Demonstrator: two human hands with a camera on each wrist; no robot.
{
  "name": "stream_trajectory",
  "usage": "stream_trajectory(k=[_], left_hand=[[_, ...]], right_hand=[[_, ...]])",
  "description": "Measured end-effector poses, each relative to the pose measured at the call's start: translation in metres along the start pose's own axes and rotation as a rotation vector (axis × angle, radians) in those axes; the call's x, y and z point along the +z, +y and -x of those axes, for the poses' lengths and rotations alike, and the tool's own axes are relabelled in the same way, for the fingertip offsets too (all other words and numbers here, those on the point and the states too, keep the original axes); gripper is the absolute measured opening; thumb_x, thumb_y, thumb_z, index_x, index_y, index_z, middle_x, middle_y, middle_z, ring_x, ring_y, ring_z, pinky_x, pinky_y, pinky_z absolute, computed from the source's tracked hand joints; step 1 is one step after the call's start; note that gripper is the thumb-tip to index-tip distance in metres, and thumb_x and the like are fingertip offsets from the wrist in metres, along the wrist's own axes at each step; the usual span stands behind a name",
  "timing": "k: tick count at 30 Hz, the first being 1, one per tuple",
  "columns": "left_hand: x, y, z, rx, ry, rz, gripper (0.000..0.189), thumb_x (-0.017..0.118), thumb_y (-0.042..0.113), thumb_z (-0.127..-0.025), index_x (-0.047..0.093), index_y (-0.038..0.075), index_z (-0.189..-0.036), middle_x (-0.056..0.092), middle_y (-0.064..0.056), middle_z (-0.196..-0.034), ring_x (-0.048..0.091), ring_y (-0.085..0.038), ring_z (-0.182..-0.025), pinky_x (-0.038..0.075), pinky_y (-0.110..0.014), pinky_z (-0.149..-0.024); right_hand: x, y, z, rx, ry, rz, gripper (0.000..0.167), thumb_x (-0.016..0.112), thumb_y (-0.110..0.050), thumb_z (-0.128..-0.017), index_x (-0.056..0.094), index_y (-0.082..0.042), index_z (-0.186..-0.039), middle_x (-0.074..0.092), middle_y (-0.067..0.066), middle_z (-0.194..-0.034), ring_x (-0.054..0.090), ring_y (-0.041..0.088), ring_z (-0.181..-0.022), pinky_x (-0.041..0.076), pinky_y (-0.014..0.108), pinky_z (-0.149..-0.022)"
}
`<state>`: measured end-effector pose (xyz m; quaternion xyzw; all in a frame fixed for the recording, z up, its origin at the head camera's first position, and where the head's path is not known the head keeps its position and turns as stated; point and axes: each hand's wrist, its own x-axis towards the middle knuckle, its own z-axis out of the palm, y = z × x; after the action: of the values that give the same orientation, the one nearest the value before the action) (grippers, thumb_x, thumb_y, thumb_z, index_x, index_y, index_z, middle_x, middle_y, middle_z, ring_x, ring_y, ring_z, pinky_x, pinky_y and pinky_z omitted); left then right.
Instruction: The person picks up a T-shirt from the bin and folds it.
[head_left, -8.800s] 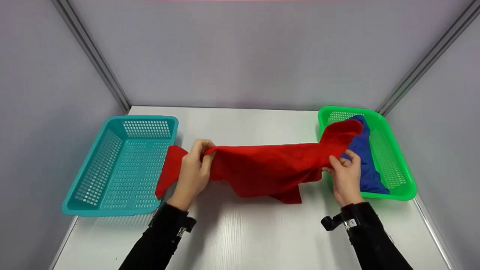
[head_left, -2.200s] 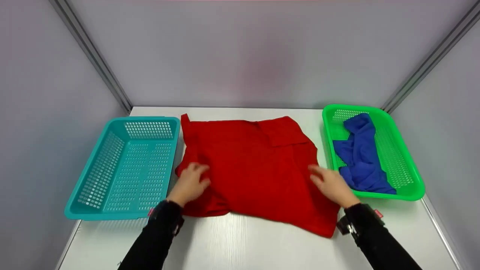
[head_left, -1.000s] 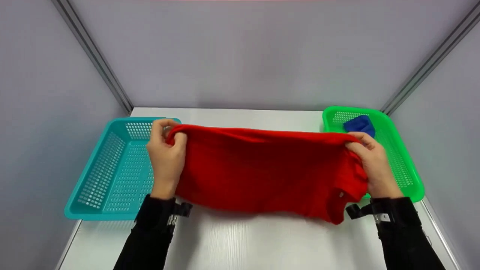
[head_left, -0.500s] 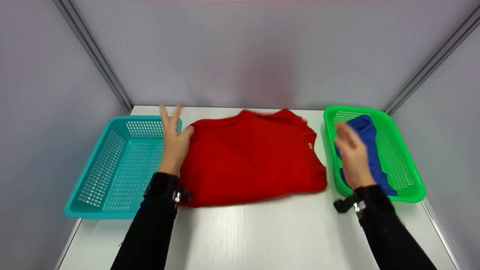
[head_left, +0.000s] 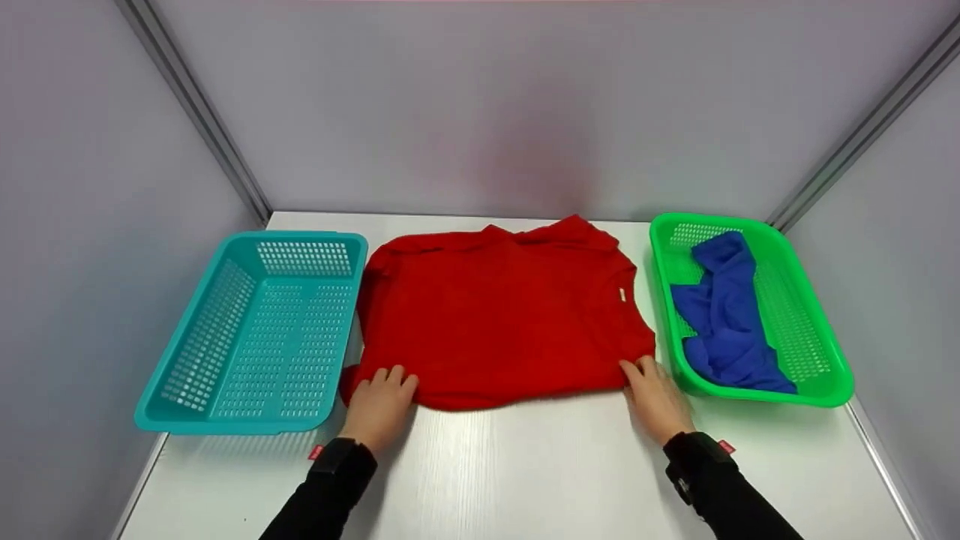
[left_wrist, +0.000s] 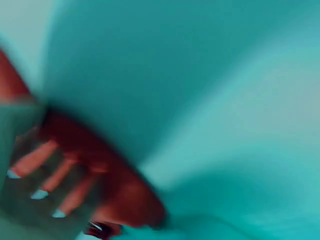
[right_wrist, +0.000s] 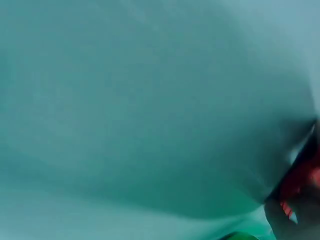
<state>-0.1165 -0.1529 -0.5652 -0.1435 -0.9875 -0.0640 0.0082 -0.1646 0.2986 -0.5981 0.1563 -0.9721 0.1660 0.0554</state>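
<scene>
A red shirt (head_left: 502,315) lies spread on the white table, a small pale label showing near its right side. My left hand (head_left: 381,405), palm down, grips the near hem at the left corner, fingers over the cloth and thumb hidden beneath. At the right corner, my right hand (head_left: 656,397) pinches the same hem between its fingertips. The left wrist view is blurred; bent fingers of the left hand (left_wrist: 60,175) show beside dark red cloth. In the right wrist view, only a bit of red (right_wrist: 300,180) shows at the right edge.
A teal basket (head_left: 172,330) stands left of the shirt with nothing in it. On the right, a green basket (head_left: 814,322) holds a crumpled blue cloth (head_left: 724,315). Grey walls rise behind and at both sides of the table.
The shirt was held up between both hands, then laid flat on the table. Both hands have since come down to its near corners. The baskets and blue cloth stay put.
</scene>
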Motion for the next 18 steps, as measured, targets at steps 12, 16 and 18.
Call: stream_trajectory(k=[12,16,18], left_hand=[[-0.064,-0.012,-0.061,-0.254,0.652,0.3,0.019,0.057,0.009,-0.102,0.06,0.003,-0.12,0.062,-0.018,-0.111,0.058,-0.037,-0.1,0.053,-0.048,-0.08],[-0.066,-0.015,-0.076,-0.32,0.555,0.124,0.037,0.062,0.014,-0.102,0.051,0.002,-0.135,0.05,-0.023,-0.122,0.048,-0.041,-0.11,0.047,-0.05,-0.088],[-0.059,-0.013,-0.075,-0.303,0.504,0.038,0.034,0.063,0.012,-0.1,0.052,0.0,-0.13,0.054,-0.025,-0.115,0.054,-0.043,-0.103,0.05,-0.051,-0.082]], right_hand=[[-0.069,-0.032,-0.054,0.11,0.519,-0.328,0.017,0.054,-0.002,-0.093,0.068,0.002,-0.1,0.067,0.019,-0.087,0.061,0.036,-0.077,0.048,0.044,-0.07],[-0.069,-0.039,-0.07,0.025,0.518,-0.118,0.033,0.062,0.001,-0.096,0.058,0.003,-0.128,0.057,0.029,-0.117,0.056,0.047,-0.105,0.048,0.055,-0.087],[-0.059,-0.042,-0.068,-0.085,0.484,-0.008,0.034,0.064,0.005,-0.092,0.057,0.004,-0.125,0.056,0.027,-0.114,0.056,0.045,-0.104,0.05,0.054,-0.085]])
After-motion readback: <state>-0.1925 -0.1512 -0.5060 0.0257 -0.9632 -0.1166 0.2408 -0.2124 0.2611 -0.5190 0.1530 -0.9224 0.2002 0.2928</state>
